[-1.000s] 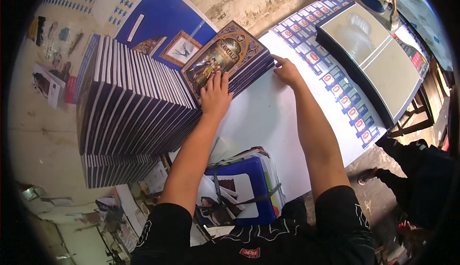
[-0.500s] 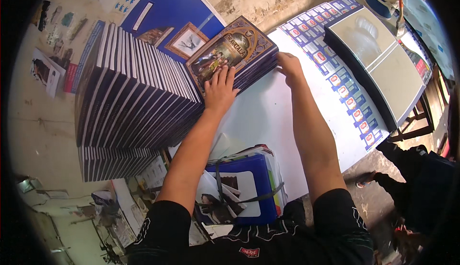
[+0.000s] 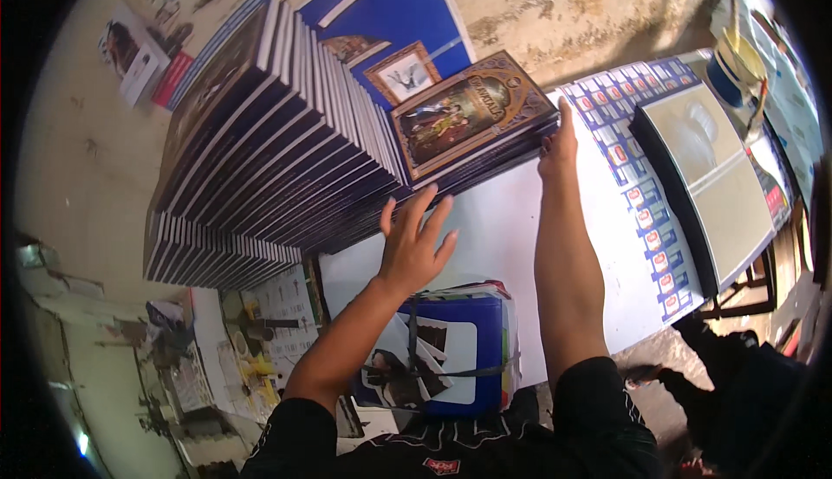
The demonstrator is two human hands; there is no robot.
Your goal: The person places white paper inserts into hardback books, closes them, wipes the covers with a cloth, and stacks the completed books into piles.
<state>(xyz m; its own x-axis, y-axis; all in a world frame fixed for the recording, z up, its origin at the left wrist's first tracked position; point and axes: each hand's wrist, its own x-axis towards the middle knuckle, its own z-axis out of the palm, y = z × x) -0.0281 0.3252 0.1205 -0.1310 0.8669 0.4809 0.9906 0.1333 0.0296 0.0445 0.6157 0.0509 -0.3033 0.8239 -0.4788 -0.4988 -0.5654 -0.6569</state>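
Observation:
A low pile of hardcover books (image 3: 468,119) lies on the white table, its top one showing an ornate illustrated cover. My right hand (image 3: 559,143) rests at the pile's right end, with the index finger stretched up along it and the other fingers partly curled. Just in front of the pile's near edge hovers my left hand (image 3: 418,241), open, fingers spread, holding nothing. To the left, a tall stack of matching books (image 3: 295,145) with dark spines leans against the low pile's left side. Some of my right fingers are hidden by the hand itself.
Near me lies a strapped blue folder bundle (image 3: 468,349) with photos. Printed blue-and-white sheets (image 3: 637,188) and a large beige-topped board (image 3: 732,188) cover the right side. A paint bucket (image 3: 735,67) stands far right. Another person's dark clothing (image 3: 754,401) shows lower right.
My left hand has lifted off the top book's cover and drawn back toward me. My right hand stays at the pile's end, its index finger now raised. The whole view has shifted.

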